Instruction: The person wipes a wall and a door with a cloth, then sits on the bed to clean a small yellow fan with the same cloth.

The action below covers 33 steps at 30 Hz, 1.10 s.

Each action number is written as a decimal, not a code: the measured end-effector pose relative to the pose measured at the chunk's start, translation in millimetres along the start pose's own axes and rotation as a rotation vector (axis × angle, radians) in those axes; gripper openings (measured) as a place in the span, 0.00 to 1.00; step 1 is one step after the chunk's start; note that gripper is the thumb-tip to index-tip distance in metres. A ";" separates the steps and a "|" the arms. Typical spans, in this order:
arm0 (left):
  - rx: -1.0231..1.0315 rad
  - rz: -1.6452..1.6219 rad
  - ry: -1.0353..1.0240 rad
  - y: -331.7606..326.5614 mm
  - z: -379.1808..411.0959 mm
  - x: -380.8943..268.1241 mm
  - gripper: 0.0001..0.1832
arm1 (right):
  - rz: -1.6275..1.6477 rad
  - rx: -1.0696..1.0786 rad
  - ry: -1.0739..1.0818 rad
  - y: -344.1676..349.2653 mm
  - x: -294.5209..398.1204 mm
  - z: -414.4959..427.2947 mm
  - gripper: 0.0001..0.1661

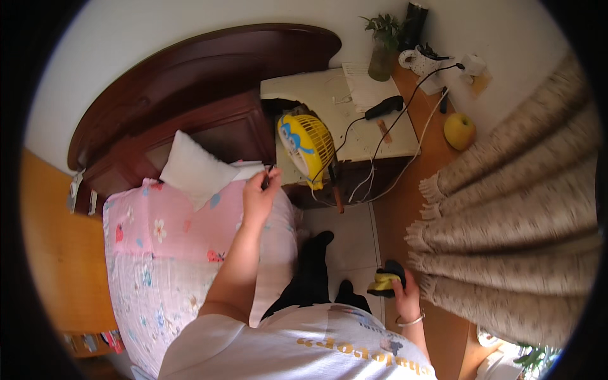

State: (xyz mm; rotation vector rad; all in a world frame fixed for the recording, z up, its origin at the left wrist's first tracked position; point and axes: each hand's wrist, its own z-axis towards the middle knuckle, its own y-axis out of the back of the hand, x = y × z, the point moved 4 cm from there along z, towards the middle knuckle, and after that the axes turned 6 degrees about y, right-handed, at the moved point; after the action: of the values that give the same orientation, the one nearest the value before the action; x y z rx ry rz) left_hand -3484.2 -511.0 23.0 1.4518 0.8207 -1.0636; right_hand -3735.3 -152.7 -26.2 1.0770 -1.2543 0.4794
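My left hand (259,192) is raised over the bed's head end, its fingers closed around a small dark object (266,181) that is mostly hidden. Just beyond it, at the nightstand's near edge, sits a yellow slatted housing with a cartoon face (311,145), which looks like a small fan. Low on the right, my right hand (406,295) grips a bunched yellow and black cloth-like item (385,281); its exact kind is unclear. A white cushion (197,166) leans against the dark wooden headboard (213,61), left of my left hand.
On the cream nightstand top (304,85) lie a black corded handle (384,108), papers (363,88) and tangled cables (380,147). A plant in a glass vase (380,59), a speckled mug (420,61) and an apple (460,131) stand near the wall. A fringed curtain (508,228) hangs right.
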 end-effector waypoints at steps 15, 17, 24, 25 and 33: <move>0.193 0.454 -0.850 -35.4 206.6 12.8 0.18 | 0.074 -0.307 -0.023 -171.0 -147.8 90.0 0.16; 0.243 0.498 -0.999 -31.9 206.7 20.1 0.20 | 0.013 -0.467 -0.009 -188.6 -178.4 75.6 0.17; 0.451 0.495 -1.329 -60.8 233.8 17.4 0.25 | 0.011 -0.664 -0.011 -250.9 -126.1 11.8 0.22; 0.449 0.546 -1.347 -59.3 233.4 19.3 0.25 | -0.060 -0.689 -0.042 -267.6 -112.0 2.9 0.22; 0.624 0.746 -1.268 -68.9 242.0 0.8 0.32 | 0.172 -0.668 0.045 -305.3 -47.6 -5.8 0.19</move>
State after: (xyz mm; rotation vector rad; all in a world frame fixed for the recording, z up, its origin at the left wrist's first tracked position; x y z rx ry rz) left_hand -3588.3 -738.8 -0.9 1.0423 -0.9473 -1.3563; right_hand -3502.4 -276.5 -187.3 0.3951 -1.3368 0.1802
